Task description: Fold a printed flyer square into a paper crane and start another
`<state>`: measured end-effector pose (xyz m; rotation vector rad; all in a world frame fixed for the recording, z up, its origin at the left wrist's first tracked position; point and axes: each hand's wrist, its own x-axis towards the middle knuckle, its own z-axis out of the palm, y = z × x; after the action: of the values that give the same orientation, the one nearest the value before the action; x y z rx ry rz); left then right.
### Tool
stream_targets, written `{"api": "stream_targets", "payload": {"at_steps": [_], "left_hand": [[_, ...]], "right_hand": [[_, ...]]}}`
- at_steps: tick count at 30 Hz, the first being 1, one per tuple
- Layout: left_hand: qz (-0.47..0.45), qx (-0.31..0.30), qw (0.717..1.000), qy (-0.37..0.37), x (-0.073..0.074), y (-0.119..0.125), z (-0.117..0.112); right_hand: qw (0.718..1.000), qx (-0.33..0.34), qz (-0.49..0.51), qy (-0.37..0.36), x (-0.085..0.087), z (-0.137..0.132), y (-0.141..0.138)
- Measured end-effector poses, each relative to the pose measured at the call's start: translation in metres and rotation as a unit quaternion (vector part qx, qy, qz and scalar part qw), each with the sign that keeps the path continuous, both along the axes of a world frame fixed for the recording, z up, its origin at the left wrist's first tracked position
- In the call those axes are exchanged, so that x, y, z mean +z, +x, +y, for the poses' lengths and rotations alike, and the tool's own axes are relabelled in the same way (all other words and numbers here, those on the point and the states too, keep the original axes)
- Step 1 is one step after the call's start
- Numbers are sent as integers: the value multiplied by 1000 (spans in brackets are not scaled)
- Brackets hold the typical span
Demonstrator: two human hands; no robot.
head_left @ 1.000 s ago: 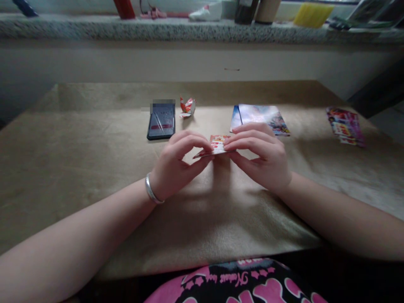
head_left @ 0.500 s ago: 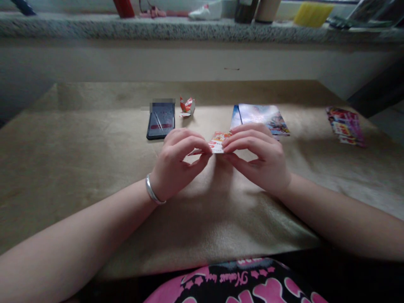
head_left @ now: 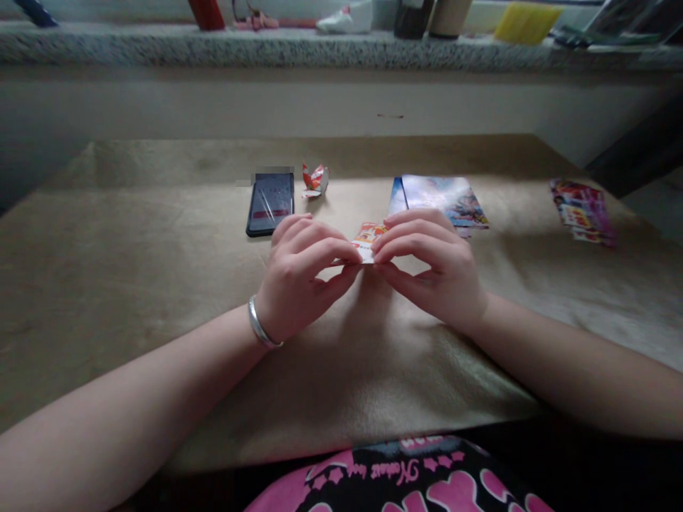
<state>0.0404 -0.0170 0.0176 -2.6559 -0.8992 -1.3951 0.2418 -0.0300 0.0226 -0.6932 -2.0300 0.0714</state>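
Observation:
Between my hands, a small piece of printed paper (head_left: 366, 249), orange and white, is held just above the table. My left hand (head_left: 309, 274) pinches its left side between thumb and fingers; a silver bangle circles that wrist. My right hand (head_left: 435, 274) pinches the right side the same way. The two sets of fingertips nearly meet, and they cover much of the paper. Past my left hand lies a phone (head_left: 272, 203) with a dark screen. A folded red-and-white paper piece (head_left: 316, 180) stands beside the phone. Behind my right hand are blue picture cards (head_left: 442, 195), partly covered by it.
A gold-toned cloth (head_left: 160, 284) covers the table. Several colourful printed packets or cards (head_left: 584, 212) lie at the right. Along the back runs a speckled stone ledge (head_left: 299, 48), holding a red object (head_left: 207, 13), a yellow block (head_left: 527, 23) and other items.
My left fingertips have shifted slightly right along the paper, closer to my right hand. Less of the paper shows between the hands. Both hands keep their pinch.

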Motion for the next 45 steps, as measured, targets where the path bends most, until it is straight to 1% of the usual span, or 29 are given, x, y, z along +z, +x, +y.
{"api": "stream_targets", "payload": {"at_steps": [4, 11, 16, 20, 26, 34, 45], "left_hand": [[22, 19, 999, 22, 2, 2, -2], [19, 29, 999, 21, 2, 3, -2], [28, 27, 999, 23, 1, 3, -2], [38, 23, 999, 30, 2, 3, -2], [33, 2, 999, 33, 4, 3, -2], [33, 0, 999, 27, 6, 2, -4], [28, -13, 998, 50, 3, 1, -2]], "right_hand": [[1000, -6, -10, -1, 0, 1, -1], [1000, -6, 7, -29, -1, 1, -3], [1000, -5, -7, -19, 0, 0, -5], [1000, -17, -19, -1, -2, 1, -6], [999, -32, -24, 4, -4, 2, -7], [999, -35, -39, 7, -5, 4, -4], [995, -47, -84, 12, -9, 9, 3]]}}
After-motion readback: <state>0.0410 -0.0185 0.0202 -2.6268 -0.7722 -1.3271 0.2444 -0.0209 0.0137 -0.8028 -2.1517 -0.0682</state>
